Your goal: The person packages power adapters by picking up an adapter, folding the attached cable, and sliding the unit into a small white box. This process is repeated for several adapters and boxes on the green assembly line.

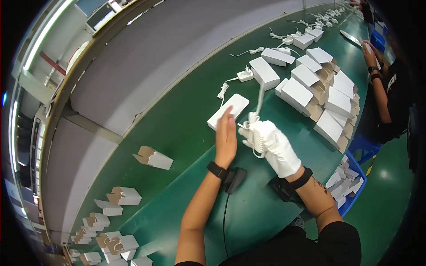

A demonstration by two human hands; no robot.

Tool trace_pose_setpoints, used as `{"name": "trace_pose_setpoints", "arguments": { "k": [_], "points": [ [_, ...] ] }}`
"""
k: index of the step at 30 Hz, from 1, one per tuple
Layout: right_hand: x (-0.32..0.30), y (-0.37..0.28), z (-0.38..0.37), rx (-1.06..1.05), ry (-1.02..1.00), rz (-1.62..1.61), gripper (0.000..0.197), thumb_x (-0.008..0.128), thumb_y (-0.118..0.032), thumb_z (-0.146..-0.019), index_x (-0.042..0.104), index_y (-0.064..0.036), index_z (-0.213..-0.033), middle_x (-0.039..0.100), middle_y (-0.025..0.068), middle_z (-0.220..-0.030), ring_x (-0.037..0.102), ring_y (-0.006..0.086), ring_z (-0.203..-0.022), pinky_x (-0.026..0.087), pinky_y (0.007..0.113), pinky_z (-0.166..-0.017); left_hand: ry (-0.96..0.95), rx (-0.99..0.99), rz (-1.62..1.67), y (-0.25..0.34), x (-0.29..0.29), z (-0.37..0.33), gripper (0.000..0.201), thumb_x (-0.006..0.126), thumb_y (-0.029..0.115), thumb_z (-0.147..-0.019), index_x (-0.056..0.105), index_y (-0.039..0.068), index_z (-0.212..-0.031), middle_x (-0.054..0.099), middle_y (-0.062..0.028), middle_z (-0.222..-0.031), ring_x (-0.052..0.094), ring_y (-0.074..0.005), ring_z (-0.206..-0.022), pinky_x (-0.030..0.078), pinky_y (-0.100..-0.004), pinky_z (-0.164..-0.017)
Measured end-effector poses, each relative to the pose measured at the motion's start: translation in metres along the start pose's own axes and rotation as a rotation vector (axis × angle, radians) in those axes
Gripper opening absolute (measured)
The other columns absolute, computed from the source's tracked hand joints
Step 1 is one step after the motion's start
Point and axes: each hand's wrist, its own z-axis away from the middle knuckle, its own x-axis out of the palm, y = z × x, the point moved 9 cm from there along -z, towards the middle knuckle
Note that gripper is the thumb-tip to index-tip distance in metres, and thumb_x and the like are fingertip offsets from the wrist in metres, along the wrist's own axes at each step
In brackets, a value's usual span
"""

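My left hand [226, 142] is bare. Its fingers are stretched out straight, their tips over the near edge of a white slab with rounded corners [232, 109]; whether they touch it I cannot tell. In a white glove, my right hand [271, 146] is closed round a bundled white cable [256, 138]. A pale strand [260, 99] rises from this bundle towards a white box [265, 73]. Beyond the slab lies a white plug adapter [245, 74] with its tied cable [223, 91]. Both wrists wear black bands with dark blocks attached.
Several open white cartons [296, 94] are stacked at the right on the green table [177, 190]. More adapters with cables [288, 39] line the far side. Open cartons [125, 196] stand at the lower left. A blue crate [357, 181] holds white pieces. Another person [379, 97] works at right.
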Motion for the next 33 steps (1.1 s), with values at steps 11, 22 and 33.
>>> {"name": "trace_pose_setpoints", "arguments": {
  "k": [11, 22, 33],
  "points": [
    [0.032, -0.036, 0.085, 0.404, -0.233, -0.258, 0.068, 0.056, -0.050, -0.089, 0.041, 0.0003, -0.131, 0.055, 0.0187, -0.118, 0.061, 0.0227, -0.097, 0.054, 0.032, -0.078, -0.373, -0.162, 0.265, -0.062, -0.058, -0.024, 0.094, 0.082, 0.022, -0.069, 0.026, 0.006, -0.143, 0.046, -0.0073, -0.127, 0.043, -0.0188, -0.119, 0.035, -0.0345, -0.100],
    [0.043, 0.008, 0.095, 0.650, -0.028, -0.343, 0.058, 0.048, -0.044, -0.095, 0.043, 0.0036, -0.128, 0.053, 0.0214, -0.120, 0.062, 0.0257, -0.092, 0.055, 0.029, -0.067, -0.597, -0.034, 0.298, -0.037, -0.053, 0.064, 0.092, 0.085, 0.011, -0.063, 0.033, 0.009, -0.138, 0.043, -0.0045, -0.133, 0.040, -0.0188, -0.125, 0.032, -0.0339, -0.104],
    [0.022, 0.042, 0.063, 0.663, -0.064, -0.030, 0.038, 0.057, -0.028, -0.092, 0.056, -0.0006, -0.118, 0.063, 0.0167, -0.102, 0.065, 0.0262, -0.085, 0.053, 0.036, -0.066, -0.685, 0.023, 0.299, -0.030, -0.012, 0.094, 0.083, 0.086, 0.009, -0.060, 0.041, 0.010, -0.130, 0.049, -0.0038, -0.126, 0.047, -0.0191, -0.118, 0.036, -0.0344, -0.102]
  ]
}}
